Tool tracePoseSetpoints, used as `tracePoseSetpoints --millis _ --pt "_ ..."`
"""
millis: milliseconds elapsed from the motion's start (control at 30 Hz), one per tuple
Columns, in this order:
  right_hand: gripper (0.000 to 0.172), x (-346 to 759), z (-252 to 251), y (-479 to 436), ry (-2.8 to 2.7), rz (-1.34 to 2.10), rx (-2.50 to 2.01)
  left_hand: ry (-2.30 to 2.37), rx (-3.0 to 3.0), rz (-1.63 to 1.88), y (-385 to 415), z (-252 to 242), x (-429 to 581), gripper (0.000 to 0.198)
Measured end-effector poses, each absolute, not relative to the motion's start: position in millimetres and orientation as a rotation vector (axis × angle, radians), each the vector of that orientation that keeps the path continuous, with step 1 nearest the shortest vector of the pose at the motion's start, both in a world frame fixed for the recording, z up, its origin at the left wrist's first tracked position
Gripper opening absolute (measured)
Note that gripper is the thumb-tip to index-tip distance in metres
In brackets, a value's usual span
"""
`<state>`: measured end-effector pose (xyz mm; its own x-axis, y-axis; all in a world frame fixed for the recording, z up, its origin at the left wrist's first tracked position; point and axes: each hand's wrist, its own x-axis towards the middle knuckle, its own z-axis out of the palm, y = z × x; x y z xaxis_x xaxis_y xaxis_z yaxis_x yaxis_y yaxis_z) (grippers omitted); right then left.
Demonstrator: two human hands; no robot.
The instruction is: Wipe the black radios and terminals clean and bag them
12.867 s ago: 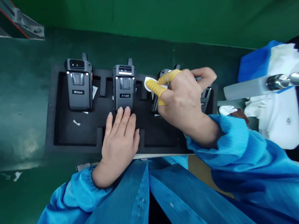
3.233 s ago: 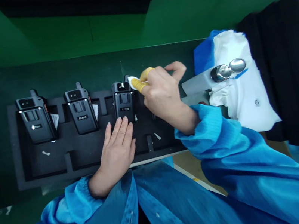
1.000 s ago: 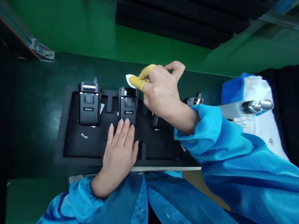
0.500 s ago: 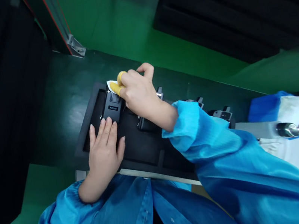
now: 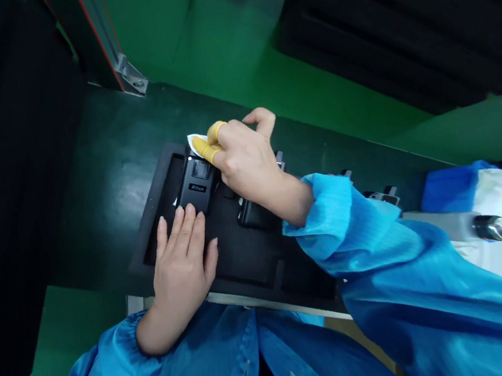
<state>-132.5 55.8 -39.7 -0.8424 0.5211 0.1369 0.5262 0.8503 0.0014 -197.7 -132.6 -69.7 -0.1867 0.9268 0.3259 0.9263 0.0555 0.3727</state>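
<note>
A black handheld device (image 5: 194, 192) marked "Riton" lies in a black foam tray (image 5: 149, 207). My left hand (image 5: 180, 266) rests on its near end with the fingers stretched flat. Yellow finger cots cover two fingertips of my right hand (image 5: 249, 159). Those fingers press a folded white wipe (image 5: 193, 141) against the device's far end, and the hand hides much of the wipe. Partly under my right forearm, a second black device (image 5: 255, 214) sits in the same tray.
Further right along the dark green bench (image 5: 84, 157), more device parts (image 5: 383, 195) show past my sleeve. A metal-topped dispenser bottle (image 5: 500, 226) stands near a blue and white pack (image 5: 451, 189). A metal post with a bracket (image 5: 132, 76) rises at the bench's far left edge.
The whole view has shifted slightly, so bench and hands appear a little further right and lower. Both hands keep about the same places on the device, the wipe still at its far end.
</note>
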Motion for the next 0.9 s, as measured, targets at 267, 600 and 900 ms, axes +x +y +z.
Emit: tracePoseSetpoints --millis 267,600,900 --pt "0.040 -94 -40 80 -2.794 -0.125 -0.925 2.282 2.032 0.798 -133 -69 -198 0.043" --pt "0.045 -127 -38 62 -2.927 -0.088 -0.804 2.288 2.039 0.820 -131 -71 -198 0.043" --pt "0.041 -100 -37 49 -2.852 -0.055 -0.731 2.273 1.960 0.842 -132 -72 -197 0.042"
